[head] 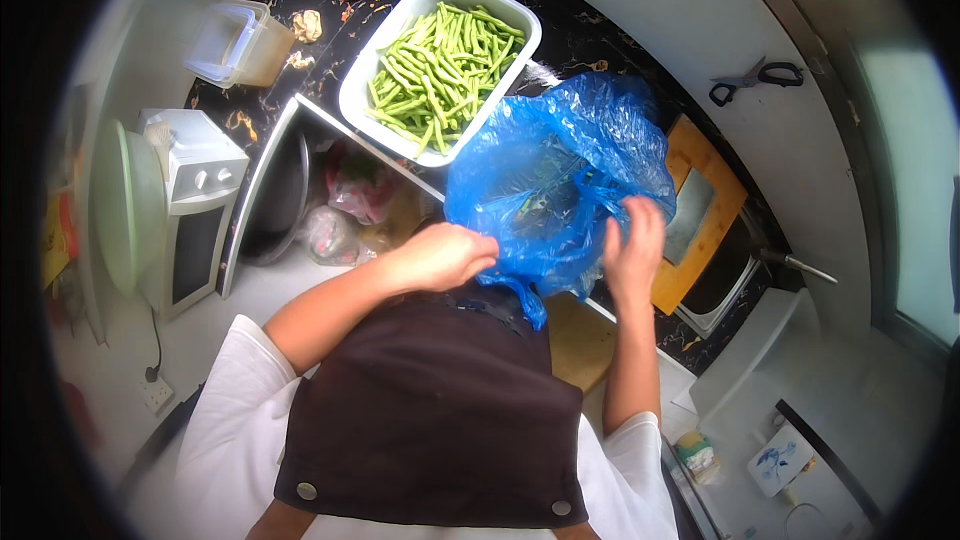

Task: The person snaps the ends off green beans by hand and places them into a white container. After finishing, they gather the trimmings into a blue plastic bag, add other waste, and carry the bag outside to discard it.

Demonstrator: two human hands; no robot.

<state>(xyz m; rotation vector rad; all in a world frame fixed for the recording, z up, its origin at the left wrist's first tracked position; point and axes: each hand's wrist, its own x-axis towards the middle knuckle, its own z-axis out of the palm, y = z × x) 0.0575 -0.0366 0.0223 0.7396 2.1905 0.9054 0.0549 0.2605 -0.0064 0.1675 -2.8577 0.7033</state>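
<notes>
A blue plastic bag (555, 165) lies crumpled and gaping at the counter's front edge, with some dark green bits inside. My left hand (454, 259) pinches the bag's near left rim, fingers closed on the film. At the bag's right side my right hand (636, 244) is slightly blurred, its fingers apart; whether it touches the film I cannot tell. Beyond the bag and to the left stands a white rectangular tub (349, 101), holding many green beans (446, 71).
A wooden cutting board (679, 281) with a cleaver blade (690, 214) lies right of the bag, beside a sink. Scissors (757, 82) hang on the wall. A clear plastic container (240, 45) stands at the back left. Below is an open cabinet with a dark pan (281, 202) and bagged items (330, 235).
</notes>
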